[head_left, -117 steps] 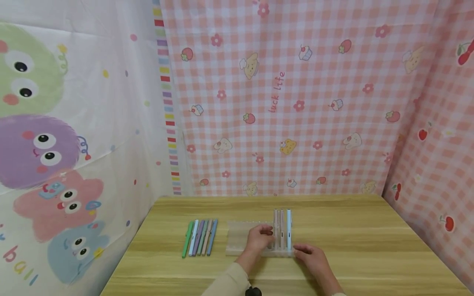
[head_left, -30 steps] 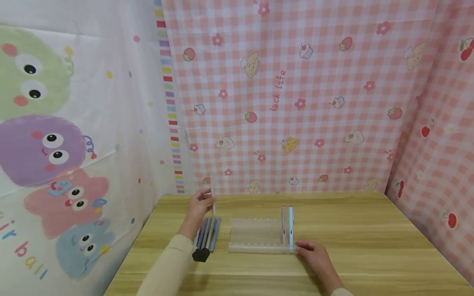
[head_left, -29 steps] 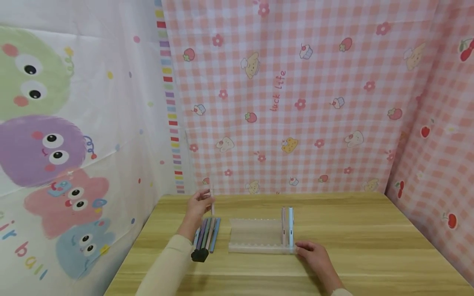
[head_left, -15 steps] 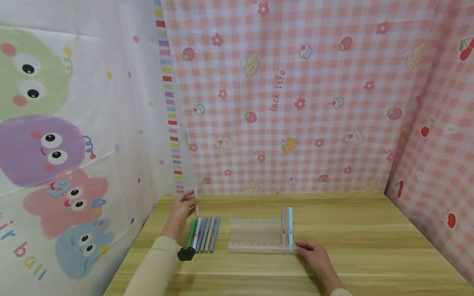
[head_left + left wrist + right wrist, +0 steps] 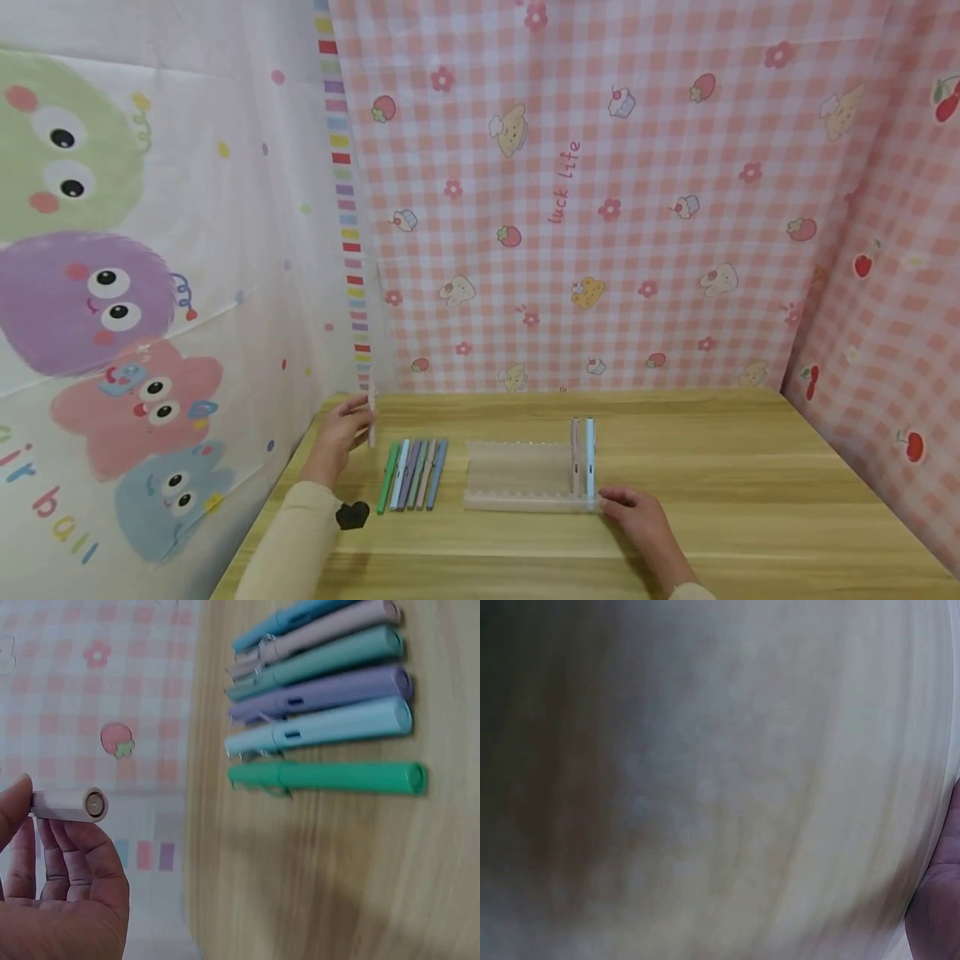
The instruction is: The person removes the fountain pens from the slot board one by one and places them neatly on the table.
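Observation:
My left hand (image 5: 341, 437) pinches a pale pink pen (image 5: 372, 423) upright between thumb and fingers, left of the row of pens. In the left wrist view the end of that pen faces the camera. Beside it on the table lie a green pen (image 5: 337, 778), a light blue pen (image 5: 337, 727), a purple pen (image 5: 337, 694) and several others. My right hand (image 5: 637, 512) grips the right front corner of a clear, notched pen holder (image 5: 517, 502). In the holder stand a dusty pink pen (image 5: 576, 458) and a light blue pen (image 5: 590, 458), side by side at the right end.
The wooden table (image 5: 712, 467) runs back to a pink checked curtain (image 5: 600, 250). A white cartoon-print curtain (image 5: 247, 208) borders the left side. A black heart-shaped piece (image 5: 352, 515) sits at my left wrist. The right wrist view is mostly blurred table surface.
The pale pink pen has left the holder, where three pens stood earlier. My left hand has carried it leftward past the row, uncovering the green pen. My right hand stays at the holder's corner.

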`<action>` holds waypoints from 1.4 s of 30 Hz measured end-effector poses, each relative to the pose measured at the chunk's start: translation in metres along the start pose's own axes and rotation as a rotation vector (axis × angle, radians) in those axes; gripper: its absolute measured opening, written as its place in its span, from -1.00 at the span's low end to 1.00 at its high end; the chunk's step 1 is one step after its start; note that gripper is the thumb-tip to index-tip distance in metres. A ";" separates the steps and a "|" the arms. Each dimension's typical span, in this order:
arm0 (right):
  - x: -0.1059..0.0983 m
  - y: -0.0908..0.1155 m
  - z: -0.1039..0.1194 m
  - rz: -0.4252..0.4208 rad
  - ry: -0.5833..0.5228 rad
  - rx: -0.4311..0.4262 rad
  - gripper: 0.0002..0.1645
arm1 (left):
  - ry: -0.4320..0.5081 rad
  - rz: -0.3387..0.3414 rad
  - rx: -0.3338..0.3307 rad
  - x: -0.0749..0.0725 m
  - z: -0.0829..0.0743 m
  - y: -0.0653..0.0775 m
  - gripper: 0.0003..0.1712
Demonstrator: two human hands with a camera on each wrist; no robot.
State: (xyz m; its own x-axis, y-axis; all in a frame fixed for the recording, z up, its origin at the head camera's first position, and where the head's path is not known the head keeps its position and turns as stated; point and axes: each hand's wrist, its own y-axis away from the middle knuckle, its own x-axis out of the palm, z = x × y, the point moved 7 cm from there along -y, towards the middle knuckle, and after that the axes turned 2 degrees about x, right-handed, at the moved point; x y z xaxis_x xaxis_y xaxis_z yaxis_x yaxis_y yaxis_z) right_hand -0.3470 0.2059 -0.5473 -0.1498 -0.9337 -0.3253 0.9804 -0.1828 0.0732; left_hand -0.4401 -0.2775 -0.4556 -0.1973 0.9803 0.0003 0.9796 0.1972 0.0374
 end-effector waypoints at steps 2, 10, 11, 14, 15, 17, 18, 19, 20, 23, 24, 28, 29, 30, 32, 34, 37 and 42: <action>0.000 0.000 -0.001 -0.001 -0.003 0.002 -0.74 | -0.024 -0.003 -0.016 -0.005 0.004 0.000 -0.42; 0.002 -0.002 -0.005 0.010 -0.079 0.016 -0.73 | -0.047 0.006 -0.056 -0.018 0.015 0.005 -0.40; 0.002 -0.002 -0.006 0.009 -0.082 0.019 -0.73 | -0.044 0.006 -0.062 -0.019 0.017 0.005 -0.40; 0.002 -0.002 -0.005 0.009 -0.075 0.015 -0.73 | -0.051 0.016 -0.069 -0.023 0.021 0.006 -0.37; 0.002 -0.002 -0.005 0.008 -0.072 0.014 -0.73 | -0.051 0.017 -0.071 -0.024 0.023 0.006 -0.37; 0.002 -0.002 -0.004 0.006 -0.062 0.014 -0.73 | -0.060 0.021 -0.074 -0.026 0.027 0.006 -0.36; 0.002 -0.002 -0.004 0.005 -0.060 0.014 -0.73 | -0.066 0.026 -0.075 -0.027 0.028 0.006 -0.35; 0.002 -0.002 -0.004 0.005 -0.056 0.015 -0.72 | -0.072 0.030 -0.077 -0.028 0.031 0.007 -0.34; 0.002 -0.002 -0.004 0.005 -0.054 0.016 -0.72 | -0.080 0.035 -0.079 -0.028 0.033 0.007 -0.35; 0.002 -0.001 -0.003 0.008 -0.051 0.020 -0.72 | -0.109 0.054 -0.085 -0.030 0.038 0.009 -0.36; 0.002 -0.001 -0.003 0.009 -0.051 0.020 -0.72 | -0.113 0.062 -0.087 -0.030 0.040 0.010 -0.37; 0.001 0.001 -0.002 0.012 -0.048 0.024 -0.71 | -0.106 0.078 -0.098 -0.031 0.047 0.013 -0.38; 0.002 0.001 -0.001 0.013 -0.050 0.025 -0.71 | -0.107 0.080 -0.101 -0.032 0.049 0.014 -0.38; 0.001 0.001 -0.001 0.012 -0.052 0.027 -0.71 | -0.108 0.084 -0.105 -0.032 0.051 0.014 -0.38; 0.002 0.001 -0.001 0.014 -0.056 0.027 -0.71 | -0.122 0.086 -0.107 -0.033 0.054 0.015 -0.39; 0.002 0.001 -0.001 0.013 -0.055 0.023 -0.71 | -0.136 0.092 -0.110 -0.033 0.058 0.016 -0.40; 0.002 0.001 0.000 0.013 -0.051 0.016 -0.71 | -0.138 0.092 -0.116 -0.032 0.063 0.017 -0.41; 0.002 0.001 0.000 0.010 -0.048 0.009 -0.72 | -0.128 0.085 -0.125 -0.031 0.070 0.020 -0.41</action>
State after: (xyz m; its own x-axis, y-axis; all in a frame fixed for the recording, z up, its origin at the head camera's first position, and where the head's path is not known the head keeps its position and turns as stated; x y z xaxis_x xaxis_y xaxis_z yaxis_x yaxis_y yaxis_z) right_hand -0.3464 0.2040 -0.5478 -0.1464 -0.9492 -0.2784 0.9807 -0.1762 0.0850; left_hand -0.4121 -0.3036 -0.5253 -0.0995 0.9880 -0.1181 0.9788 0.1186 0.1670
